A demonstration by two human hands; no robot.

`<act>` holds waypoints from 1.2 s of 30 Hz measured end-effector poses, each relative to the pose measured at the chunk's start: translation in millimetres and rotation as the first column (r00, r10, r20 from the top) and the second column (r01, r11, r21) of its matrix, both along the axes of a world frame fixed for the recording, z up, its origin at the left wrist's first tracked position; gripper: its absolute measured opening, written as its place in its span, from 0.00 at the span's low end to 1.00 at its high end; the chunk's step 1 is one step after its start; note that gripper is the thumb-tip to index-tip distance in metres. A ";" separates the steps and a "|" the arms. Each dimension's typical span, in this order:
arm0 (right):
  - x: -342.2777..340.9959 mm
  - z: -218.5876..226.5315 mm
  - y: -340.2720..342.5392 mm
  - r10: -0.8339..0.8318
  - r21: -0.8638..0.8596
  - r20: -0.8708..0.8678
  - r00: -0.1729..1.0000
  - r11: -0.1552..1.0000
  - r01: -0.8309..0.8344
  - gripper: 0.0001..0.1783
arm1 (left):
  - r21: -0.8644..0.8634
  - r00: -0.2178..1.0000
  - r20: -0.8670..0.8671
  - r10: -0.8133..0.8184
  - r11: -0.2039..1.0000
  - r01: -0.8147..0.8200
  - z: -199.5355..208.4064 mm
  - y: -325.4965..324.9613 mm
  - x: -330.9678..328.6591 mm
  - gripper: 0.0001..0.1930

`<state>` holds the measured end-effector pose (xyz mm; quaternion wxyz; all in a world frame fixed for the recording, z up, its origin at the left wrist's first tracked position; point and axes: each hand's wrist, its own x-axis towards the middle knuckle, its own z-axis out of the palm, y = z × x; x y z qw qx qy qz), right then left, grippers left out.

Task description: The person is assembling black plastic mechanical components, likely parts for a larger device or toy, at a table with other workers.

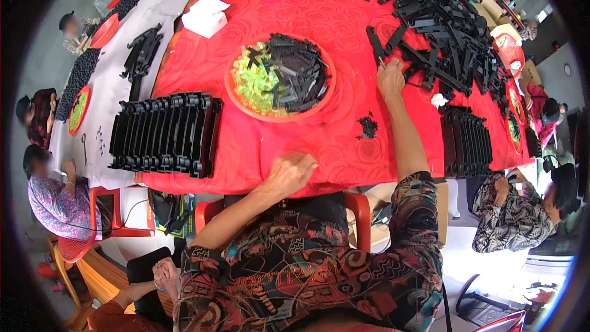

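My right hand reaches forward over the red cloth, its fingers closed at the near end of a long black plastic strip. This strip lies at the left edge of a large heap of similar black plastic parts. Close to the table's front edge, my left hand is curled with its fingers together; whatever may be inside it is hidden. Ahead of that hand stands an orange-red basin, holding yellow-green translucent pieces and small black pieces.
A row of black parts sits at the left, and another stack at the right. Small black bits lie near my right forearm. A white paper box stands at the back. People sit on both sides.
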<state>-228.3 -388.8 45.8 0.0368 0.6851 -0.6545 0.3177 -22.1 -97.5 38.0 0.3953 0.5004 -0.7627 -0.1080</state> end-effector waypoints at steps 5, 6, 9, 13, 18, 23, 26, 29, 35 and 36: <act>12.8 3.9 -12.6 -0.112 0.094 0.001 0.994 0.989 0.111 0.21 | 0.137 0.988 -0.144 -0.063 0.987 0.083 10.5 -46.4 -28.4 0.06; 27.8 12.5 -6.4 -0.060 0.057 0.037 0.997 0.997 0.058 0.21 | 0.144 0.963 -0.267 -0.047 0.986 0.088 14.2 -52.0 -27.1 0.06; 17.7 1.2 5.8 0.199 -0.113 0.087 0.976 0.976 -0.188 0.16 | 0.302 0.873 -0.487 0.001 0.939 0.167 14.0 -88.4 -47.0 0.08; 19.2 7.3 69.5 0.465 0.083 0.225 0.856 0.866 -0.493 0.06 | 0.432 0.486 -0.841 0.239 0.836 0.337 -7.5 -135.4 -76.8 0.17; -2.2 25.2 122.9 0.574 -0.022 0.048 0.818 0.819 -0.573 0.08 | 0.523 0.191 -0.832 0.520 0.622 0.583 -2.8 -158.7 -111.0 0.15; -32.9 48.9 116.4 0.536 0.173 0.279 0.797 0.788 -0.591 0.09 | 0.507 0.076 -0.800 0.595 0.603 0.615 7.8 -168.8 -129.3 0.16; -38.4 57.9 82.8 0.390 0.166 0.373 0.842 0.865 -0.475 0.09 | 0.462 0.166 -0.879 0.446 0.714 0.527 -1.3 -189.4 -122.4 0.18; -36.8 50.3 38.1 0.319 0.131 0.238 0.917 0.925 -0.356 0.13 | 0.397 0.346 -0.899 0.270 0.835 0.380 -8.6 -207.0 -114.5 0.19; -5.1 7.4 -17.7 0.185 0.179 -0.222 0.957 0.973 -0.146 0.26 | 0.372 0.619 -0.778 0.109 0.873 0.314 -21.0 -220.2 -91.2 0.15; 0.2 4.4 -22.0 0.192 0.216 -0.250 0.949 0.966 -0.138 0.26 | 0.380 0.676 -0.733 0.070 0.867 0.323 -18.9 -221.6 -87.8 0.14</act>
